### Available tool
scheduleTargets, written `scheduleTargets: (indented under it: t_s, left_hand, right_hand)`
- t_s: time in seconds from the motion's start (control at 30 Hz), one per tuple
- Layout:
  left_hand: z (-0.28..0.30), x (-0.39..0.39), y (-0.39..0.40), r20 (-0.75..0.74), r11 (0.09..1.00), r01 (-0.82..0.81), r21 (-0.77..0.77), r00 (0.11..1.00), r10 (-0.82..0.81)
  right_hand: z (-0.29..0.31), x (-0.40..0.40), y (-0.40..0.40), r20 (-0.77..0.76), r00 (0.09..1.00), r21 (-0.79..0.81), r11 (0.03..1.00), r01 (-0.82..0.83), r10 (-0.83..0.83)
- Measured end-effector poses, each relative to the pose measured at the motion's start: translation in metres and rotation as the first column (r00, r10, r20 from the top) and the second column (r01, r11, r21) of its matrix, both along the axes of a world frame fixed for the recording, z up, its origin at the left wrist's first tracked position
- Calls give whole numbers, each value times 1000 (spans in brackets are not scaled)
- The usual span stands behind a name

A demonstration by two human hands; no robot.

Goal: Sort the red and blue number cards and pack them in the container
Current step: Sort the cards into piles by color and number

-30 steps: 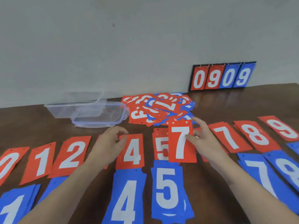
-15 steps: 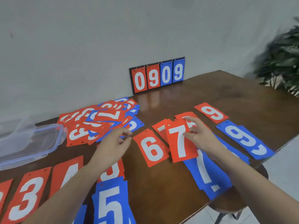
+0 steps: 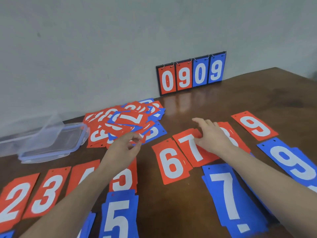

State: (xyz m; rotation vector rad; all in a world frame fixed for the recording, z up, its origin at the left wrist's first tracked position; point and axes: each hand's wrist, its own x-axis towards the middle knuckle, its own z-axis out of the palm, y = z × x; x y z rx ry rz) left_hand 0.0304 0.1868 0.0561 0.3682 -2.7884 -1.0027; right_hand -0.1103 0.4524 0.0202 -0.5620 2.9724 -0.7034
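Observation:
Red number cards lie in a row on the brown table: 2 [image 3: 12, 203], 3 [image 3: 46, 193], 6 [image 3: 171, 164], 7 [image 3: 190, 148], 9 [image 3: 253, 125]. Blue cards 5 [image 3: 118, 219], 7 [image 3: 228, 198] and 9 [image 3: 291, 162] lie below them. My right hand [image 3: 211, 134] rests with fingers spread on the red 7 pile, covering part of a red 8. My left hand [image 3: 124, 148] hovers with loosely curled fingers near the mixed heap of unsorted cards [image 3: 123, 122], holding nothing. The clear plastic container [image 3: 51, 141] sits at the left.
A flip scoreboard [image 3: 192, 74] showing 0909 stands against the grey wall at the back. The table's right edge runs near the blue 9. Bare wood shows behind the red 9.
My right hand carried the red 7 card rightward and laid it on the red 7 pile; it now presses it flat. The view swung right. My left hand stayed hovering near the heap.

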Motion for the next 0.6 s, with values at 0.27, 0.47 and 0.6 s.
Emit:
scheduleTargets:
  t_s: [0.27, 0.47, 0.6]
  left_hand:
    - [-12, 0, -43, 34, 991, -111, -71, 993, 113]
    - [-21, -9, -83, 15, 982, -159, -98, 987, 161]
    - [-25, -23, -104, -8, 976, -188, -109, 982, 188]
  right_hand:
    - [-2, -6, -42, -47, 985, -137, 976, -169, 164]
    - [-5, -14, -86, -12, 971, -150, 960, -238, 239]
    - [-4, -20, -117, 4, 960, -140, 951, -277, 280]
